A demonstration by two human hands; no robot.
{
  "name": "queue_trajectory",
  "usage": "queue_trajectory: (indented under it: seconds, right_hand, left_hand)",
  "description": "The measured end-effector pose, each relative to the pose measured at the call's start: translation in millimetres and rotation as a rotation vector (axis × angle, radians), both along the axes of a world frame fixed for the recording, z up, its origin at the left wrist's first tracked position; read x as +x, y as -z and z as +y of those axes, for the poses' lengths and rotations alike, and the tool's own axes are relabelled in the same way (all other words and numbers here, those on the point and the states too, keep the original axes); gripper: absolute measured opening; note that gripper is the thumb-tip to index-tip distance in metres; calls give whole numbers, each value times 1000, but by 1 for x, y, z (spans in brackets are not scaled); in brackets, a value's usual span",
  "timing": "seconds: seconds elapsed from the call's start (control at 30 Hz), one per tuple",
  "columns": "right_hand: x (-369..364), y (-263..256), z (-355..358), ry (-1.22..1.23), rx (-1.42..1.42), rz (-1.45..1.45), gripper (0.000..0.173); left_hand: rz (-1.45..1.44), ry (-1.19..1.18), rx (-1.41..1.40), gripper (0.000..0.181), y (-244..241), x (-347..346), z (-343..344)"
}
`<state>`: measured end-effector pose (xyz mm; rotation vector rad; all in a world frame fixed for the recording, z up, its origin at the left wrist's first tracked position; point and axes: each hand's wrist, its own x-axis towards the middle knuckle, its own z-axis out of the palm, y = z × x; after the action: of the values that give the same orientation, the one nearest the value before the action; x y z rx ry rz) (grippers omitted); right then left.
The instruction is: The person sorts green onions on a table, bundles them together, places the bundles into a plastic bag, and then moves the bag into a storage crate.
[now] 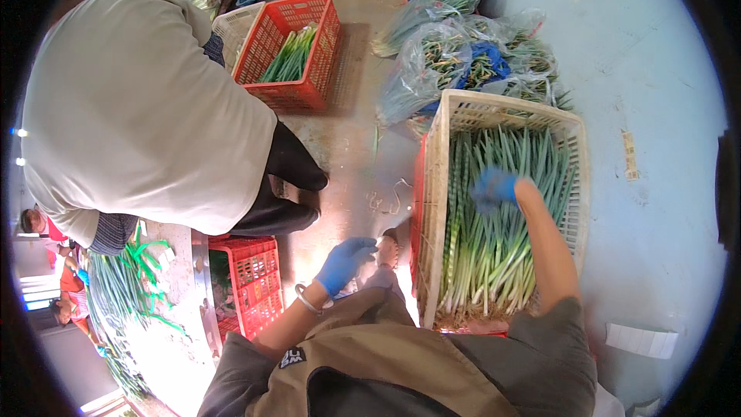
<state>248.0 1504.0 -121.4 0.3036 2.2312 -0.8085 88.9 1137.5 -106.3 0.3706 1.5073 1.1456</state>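
Observation:
My right hand (pixel 495 188), in a blue glove, is over the leafy part of the spring onions (pixel 492 243) in a white plastic crate (pixel 434 208). It is blurred by motion, and whether its fingers grip any leaves cannot be made out. The onions lie lengthwise, green tops away from me and roots at my side. My left hand (pixel 347 263), gloved in blue with a bangle at the wrist, hangs in the air left of the crate. Its fingers are loosely bent and apart, with nothing seen in them.
A co-worker (pixel 145 110) bends at the left beside a table (pixel 168 289) with spring onions. A red crate (pixel 327 40) holding spring onions stands ahead. Bagged onions (pixel 428 63) are piled beyond my crate, along the pale wall (pixel 648 98). Another red crate (pixel 255 278) is beside the table.

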Motion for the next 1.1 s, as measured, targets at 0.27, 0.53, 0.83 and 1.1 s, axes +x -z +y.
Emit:
queue_trajectory:
  seconds: [0.27,0.53,0.83,1.1]
  right_hand:
    - [-289,91,134,719,255,372,39]
    - [-369,261,178,1202,61,437,58]
    - [-365,297,123,1148,364,432,37]
    - [-297,268,-9,770,428,64,30]
  left_hand:
    - [194,-162,-116,20,24,-16,-66]
    - [44,-575,-379,21,24,-25,-138]
    - [87,-538,-383,23,34,-26,-148]
    - [44,-571,-338,21,23,2,-181]
